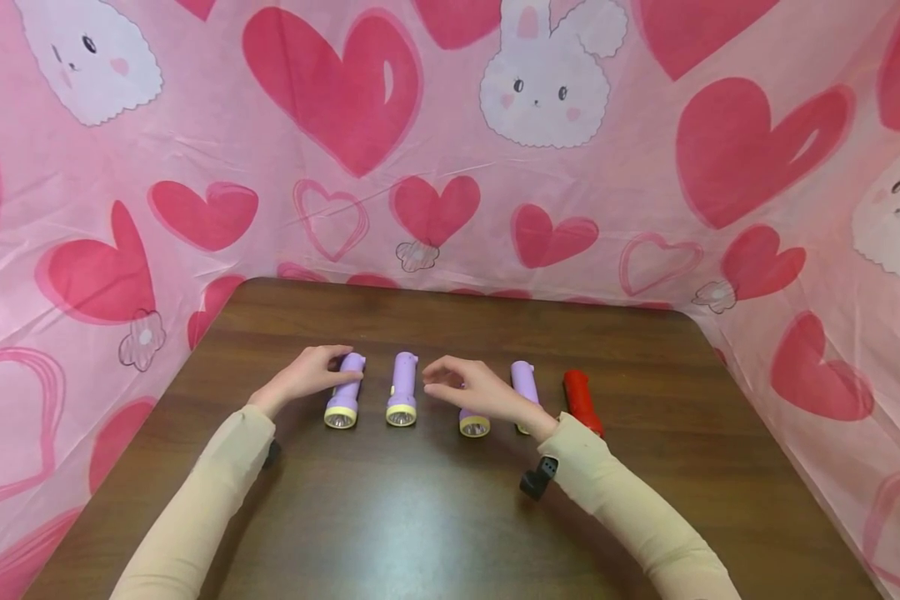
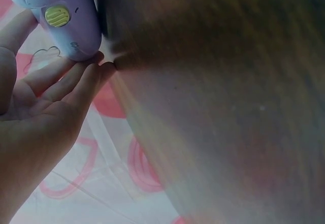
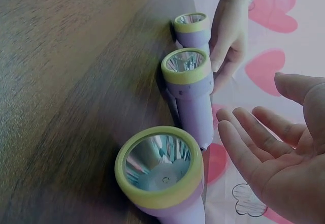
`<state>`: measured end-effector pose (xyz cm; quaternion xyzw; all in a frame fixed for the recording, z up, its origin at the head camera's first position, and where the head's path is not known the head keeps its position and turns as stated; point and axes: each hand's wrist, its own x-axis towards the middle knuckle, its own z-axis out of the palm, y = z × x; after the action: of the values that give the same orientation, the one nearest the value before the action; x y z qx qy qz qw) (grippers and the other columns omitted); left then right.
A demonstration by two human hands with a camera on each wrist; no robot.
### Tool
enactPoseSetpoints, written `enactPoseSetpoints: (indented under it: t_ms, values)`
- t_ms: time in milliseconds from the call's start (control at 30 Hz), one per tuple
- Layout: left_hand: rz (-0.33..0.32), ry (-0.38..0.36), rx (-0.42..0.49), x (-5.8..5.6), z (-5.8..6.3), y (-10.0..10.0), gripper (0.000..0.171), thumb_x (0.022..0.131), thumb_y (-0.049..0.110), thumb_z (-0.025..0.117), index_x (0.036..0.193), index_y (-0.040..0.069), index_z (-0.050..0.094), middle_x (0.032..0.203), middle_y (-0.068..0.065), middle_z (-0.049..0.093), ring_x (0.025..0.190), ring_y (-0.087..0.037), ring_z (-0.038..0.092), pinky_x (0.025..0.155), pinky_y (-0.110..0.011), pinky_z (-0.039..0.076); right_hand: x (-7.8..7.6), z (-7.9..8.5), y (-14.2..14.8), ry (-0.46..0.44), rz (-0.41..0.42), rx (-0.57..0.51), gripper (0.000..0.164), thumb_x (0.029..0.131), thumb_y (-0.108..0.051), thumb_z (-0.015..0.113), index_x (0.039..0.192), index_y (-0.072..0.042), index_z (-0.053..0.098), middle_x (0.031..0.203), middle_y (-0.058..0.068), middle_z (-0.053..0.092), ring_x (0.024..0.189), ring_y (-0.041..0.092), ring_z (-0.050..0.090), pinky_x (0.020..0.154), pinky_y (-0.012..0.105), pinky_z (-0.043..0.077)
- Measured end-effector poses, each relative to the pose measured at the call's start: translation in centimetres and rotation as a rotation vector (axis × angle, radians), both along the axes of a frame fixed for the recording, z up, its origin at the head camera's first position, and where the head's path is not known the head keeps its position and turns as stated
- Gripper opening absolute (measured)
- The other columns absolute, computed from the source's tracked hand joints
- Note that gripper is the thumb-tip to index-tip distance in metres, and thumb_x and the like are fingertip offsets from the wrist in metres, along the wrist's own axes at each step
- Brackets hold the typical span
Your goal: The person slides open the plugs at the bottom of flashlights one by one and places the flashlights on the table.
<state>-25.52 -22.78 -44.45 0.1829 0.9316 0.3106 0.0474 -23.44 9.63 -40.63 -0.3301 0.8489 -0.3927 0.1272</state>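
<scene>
Several purple flashlights with pale yellow rims lie in a row, lens ends toward me. My left hand (image 1: 311, 375) is at the leftmost flashlight (image 1: 342, 404), its thumb and fingers bent about the barrel. The left wrist view shows this flashlight's yellow switch (image 2: 57, 16) and the fingers (image 2: 76, 82) at its tail. A second flashlight (image 1: 402, 392) lies just right of it. Above the third flashlight (image 1: 475, 423), my right hand (image 1: 480, 387) hovers with fingers loosely spread and nothing between them, hiding part of that barrel. The right wrist view shows its lens (image 3: 160, 165) large and near.
Another purple flashlight (image 1: 523, 379) and a red flashlight (image 1: 581, 400) lie at the right, partly covered by the right wrist. All rest on a brown wooden table (image 1: 390, 517). A pink cloth (image 1: 450, 275) with hearts and rabbits hangs around the table's back and sides.
</scene>
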Motion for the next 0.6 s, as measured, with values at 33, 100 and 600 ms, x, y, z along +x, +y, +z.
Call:
enactPoseSetpoints:
  t_ms: [33,100,600]
  values:
    - [0.0,-0.001,-0.001,0.0,0.1,0.0,0.067,0.091,0.035,0.071,0.135,-0.011,0.052,0.134,-0.031,0.058,0.121,-0.041,0.061,0.101,-0.055,0.05,0.1,0.1,-0.1,0.001,0.001,0.0,0.035,0.095,-0.031,0.066,0.124,-0.011,0.064,0.117,-0.001,0.071,0.104,0.015,0.066,0.087,0.029,0.053]
    - [0.001,-0.007,0.001,0.1,0.1,0.0,0.067,0.091,0.035,0.071,0.136,-0.011,0.052,0.135,-0.031,0.058,0.121,-0.041,0.061,0.101,-0.055,0.05,0.1,0.1,-0.2,-0.009,0.003,-0.007,0.035,0.095,-0.03,0.066,0.124,-0.01,0.064,0.117,0.0,0.071,0.105,0.016,0.066,0.089,0.032,0.053]
    - [0.007,-0.011,0.002,0.1,0.1,0.2,0.066,0.091,0.035,0.07,0.136,-0.011,0.052,0.135,-0.031,0.058,0.122,-0.042,0.06,0.101,-0.055,0.049,0.1,-0.1,-1.6,0.045,0.033,-0.004,0.032,0.095,-0.026,0.067,0.121,-0.007,0.064,0.113,0.005,0.073,0.103,0.016,0.068,0.084,0.027,0.054]
